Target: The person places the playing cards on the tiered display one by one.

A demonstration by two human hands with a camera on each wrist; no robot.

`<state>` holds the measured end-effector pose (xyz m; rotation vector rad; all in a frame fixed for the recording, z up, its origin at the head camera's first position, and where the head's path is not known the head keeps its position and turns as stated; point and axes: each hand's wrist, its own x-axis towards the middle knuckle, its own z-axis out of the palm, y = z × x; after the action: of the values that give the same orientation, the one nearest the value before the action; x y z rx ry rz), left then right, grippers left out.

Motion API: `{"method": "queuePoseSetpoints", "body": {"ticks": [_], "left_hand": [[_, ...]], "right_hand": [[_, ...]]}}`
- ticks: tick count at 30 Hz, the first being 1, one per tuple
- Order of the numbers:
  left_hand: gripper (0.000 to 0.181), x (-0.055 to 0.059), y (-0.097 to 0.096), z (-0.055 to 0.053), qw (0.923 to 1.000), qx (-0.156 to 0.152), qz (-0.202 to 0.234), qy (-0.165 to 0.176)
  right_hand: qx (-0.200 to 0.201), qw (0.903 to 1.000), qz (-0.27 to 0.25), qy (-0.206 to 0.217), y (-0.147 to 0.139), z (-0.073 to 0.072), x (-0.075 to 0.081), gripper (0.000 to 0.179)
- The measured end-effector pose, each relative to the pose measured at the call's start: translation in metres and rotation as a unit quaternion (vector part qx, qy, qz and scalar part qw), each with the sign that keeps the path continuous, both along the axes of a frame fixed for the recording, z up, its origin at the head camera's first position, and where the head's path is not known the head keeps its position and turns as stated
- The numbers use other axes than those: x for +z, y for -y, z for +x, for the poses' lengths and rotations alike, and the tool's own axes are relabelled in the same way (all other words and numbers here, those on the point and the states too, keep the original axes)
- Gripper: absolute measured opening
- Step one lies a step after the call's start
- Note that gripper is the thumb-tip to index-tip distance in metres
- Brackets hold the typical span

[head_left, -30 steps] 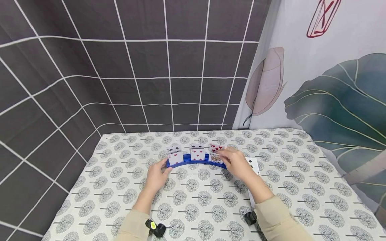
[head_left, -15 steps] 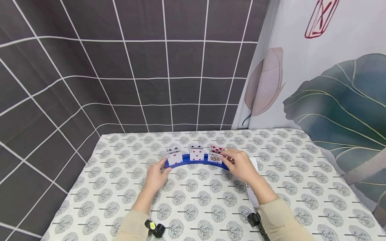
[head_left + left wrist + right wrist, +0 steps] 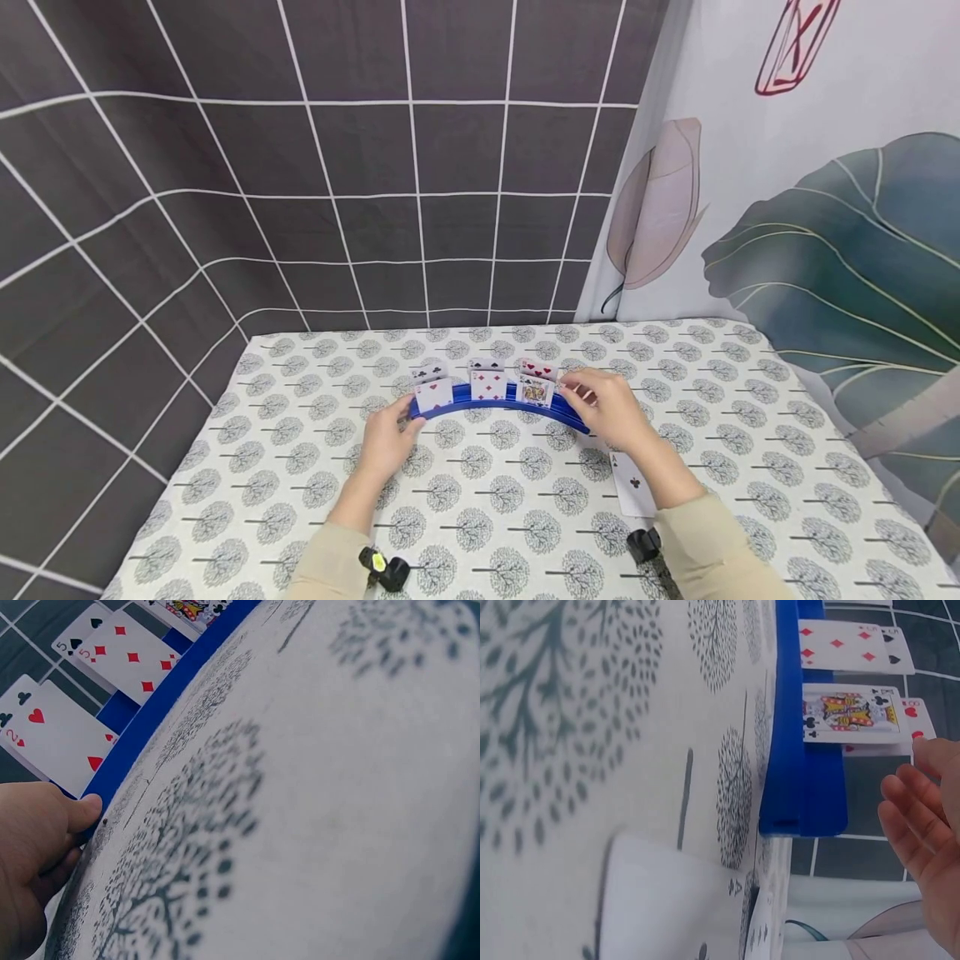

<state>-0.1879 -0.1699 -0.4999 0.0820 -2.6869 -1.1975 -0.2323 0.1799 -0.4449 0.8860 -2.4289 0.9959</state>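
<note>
A curved blue card holder (image 3: 551,410) stands on the table with playing cards upright in two rows. My left hand (image 3: 388,437) grips its left end, thumb in front, beside the two of hearts (image 3: 64,735). In the middle the five of diamonds (image 3: 131,656) stands before a five of spades (image 3: 73,641). Toward the right end, the king of clubs (image 3: 853,714) stands in front of a hearts card (image 3: 916,718). Just right of these two cards, my right hand (image 3: 611,408) has its fingers loosely bent and holds nothing; a fingertip is close to the hearts card's edge.
An ace of clubs (image 3: 634,485) lies face up on the tree-patterned tablecloth (image 3: 480,533), partly under my right forearm. Another card (image 3: 759,930) shows beyond it in the right wrist view. Behind the table hangs a dark grid-patterned curtain (image 3: 457,225).
My right hand has drawn back to the right from the king of clubs, uncovering that card and the holder's right end. My left hand keeps its grip.
</note>
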Motion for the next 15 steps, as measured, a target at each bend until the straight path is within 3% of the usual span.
{"method": "queuePoseSetpoints", "body": {"ticks": [15], "left_hand": [[0.054,0.001,0.000,0.001,1.0000,0.002,0.001,0.001]], "right_hand": [[-0.023,0.9996,0.011,0.007,-0.024,-0.002,-0.003,0.018]]}}
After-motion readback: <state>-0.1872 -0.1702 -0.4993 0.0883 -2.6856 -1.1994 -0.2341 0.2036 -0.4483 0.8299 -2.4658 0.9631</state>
